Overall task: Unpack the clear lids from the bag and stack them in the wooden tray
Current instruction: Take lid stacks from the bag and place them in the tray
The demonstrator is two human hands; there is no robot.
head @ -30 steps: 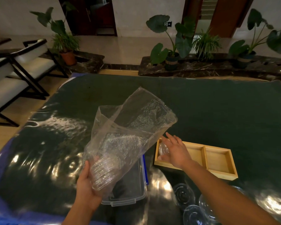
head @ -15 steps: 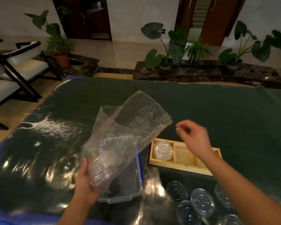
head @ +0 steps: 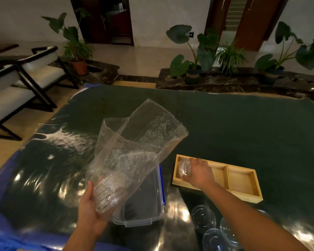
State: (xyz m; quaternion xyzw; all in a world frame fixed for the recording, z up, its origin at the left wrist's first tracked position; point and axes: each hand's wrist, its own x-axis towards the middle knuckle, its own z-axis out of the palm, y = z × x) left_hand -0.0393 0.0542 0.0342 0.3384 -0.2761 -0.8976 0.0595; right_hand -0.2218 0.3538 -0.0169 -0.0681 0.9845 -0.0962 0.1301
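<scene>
Right hand (head: 198, 173) lowers a clear lid (head: 184, 167) at centre-right over the wooden tray (head: 241, 180), fingers closed on it; left hand (head: 92, 209) clamps the sagging bag (head: 134, 151) at lower centre; a loose tilt could spill its lids.

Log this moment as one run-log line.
left hand: holds bag of lids | right hand: grip on lid over tray left compartment | other compartments: empty | loose lids: near table edge

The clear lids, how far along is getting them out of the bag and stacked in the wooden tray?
Early on. The right hand is lowering a clear lid into the left compartment of the wooden tray; its other compartments look empty. The left hand grips the bag, with a stack of lids inside. More loose lids lie on the table near the tray.
</scene>
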